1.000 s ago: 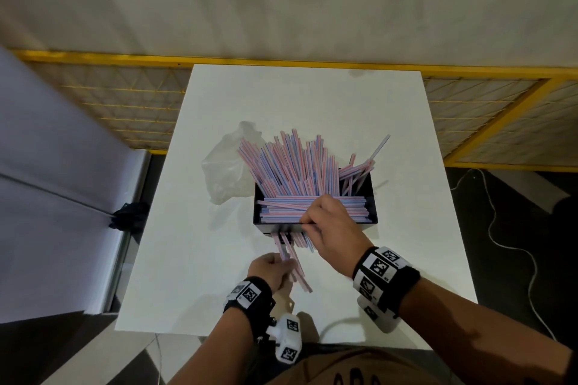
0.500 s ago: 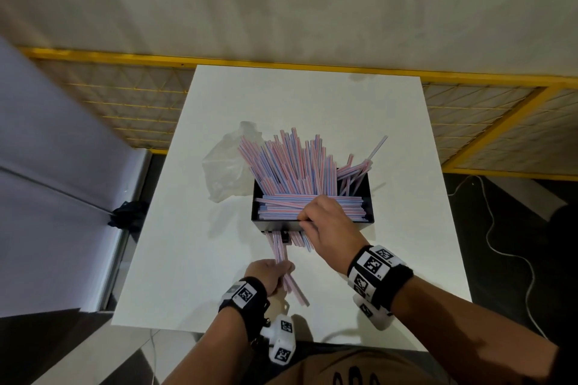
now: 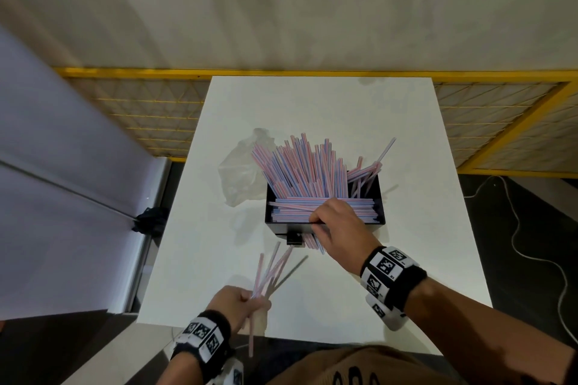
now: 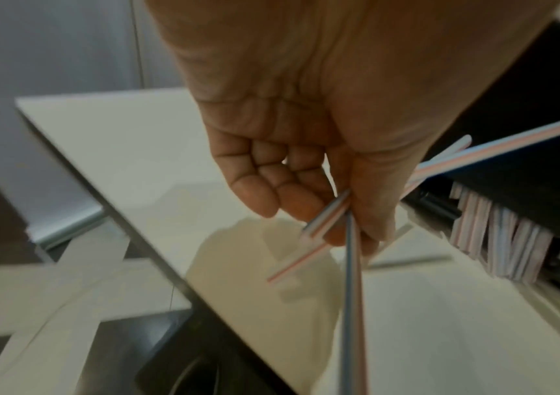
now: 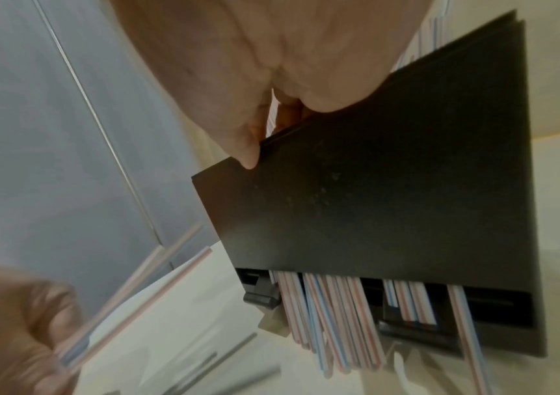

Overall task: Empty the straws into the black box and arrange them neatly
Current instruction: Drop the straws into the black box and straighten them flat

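Step in hand: tidying, w/ strays being gathered to go back in the box (image 3: 325,226). Left hand (image 3: 234,303) grips a small bunch of straws (image 3: 270,272); its fingers (image 4: 273,187) are curled round them near the low ends, the long ends fanning up and away from the fingertips toward the box, one end poking out below the fist past the counter (image 3: 328,116) edge. Right hand (image 3: 339,225) sits on the box's near rim, thumb (image 5: 246,144) against the outer front wall, other fingers hooked over onto the flat layer inside; prob. steadying the box, tho whether they pinch any straw I can't tell. More straws stick out of the slot at the box's base, just under the right hand's fingers; a big sheaf leans upright beyond them. An empty bag (image 3: 240,166) lies left of the box. Next: square up the left bunch, lay it flat along the layer under the right fingers, then clear the slot strays.
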The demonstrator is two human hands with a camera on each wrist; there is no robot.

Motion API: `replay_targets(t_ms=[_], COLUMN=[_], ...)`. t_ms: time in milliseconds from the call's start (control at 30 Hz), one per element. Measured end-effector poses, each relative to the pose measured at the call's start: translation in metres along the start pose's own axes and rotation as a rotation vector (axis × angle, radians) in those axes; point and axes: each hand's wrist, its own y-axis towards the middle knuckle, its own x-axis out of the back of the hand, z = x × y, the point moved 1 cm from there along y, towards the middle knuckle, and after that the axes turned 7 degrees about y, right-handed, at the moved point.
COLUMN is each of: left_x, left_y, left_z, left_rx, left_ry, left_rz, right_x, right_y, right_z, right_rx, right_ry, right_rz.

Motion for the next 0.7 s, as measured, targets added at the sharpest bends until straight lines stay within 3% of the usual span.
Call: replay_targets(t_ms=[200, 400, 467, 567, 700], left_x=[0.042, 0.056, 0.054, 0.048, 0.043], left_y=[-0.037, -0.055, -0.053, -0.049, -0.036], left_z=[-0.031, -0.137, -0.17, -0.209, -0.234], left_rx=[-0.288, -0.611, -0.656, -0.72, -0.719], left_ry=[0.034, -0.03, -0.152, -0.301, -0.2], left_rz=[-0.107, -0.376, -0.347, -0.256, -0.292], right_x=[0.025, 0.049, 0.056, 0.071, 0.086], right_y=[-0.013, -0.006, 0.002, 0.015, 0.03], right_z=[0.025, 0.068, 0.081, 0.088, 0.081], right_rx=[0.054, -0.019, 0.004, 0.034, 0.042], right_ry=[0.032, 0.145, 0.17, 0.17, 0.088], right_rz=[-0.06, 0.11, 0.094, -0.059, -0.175])
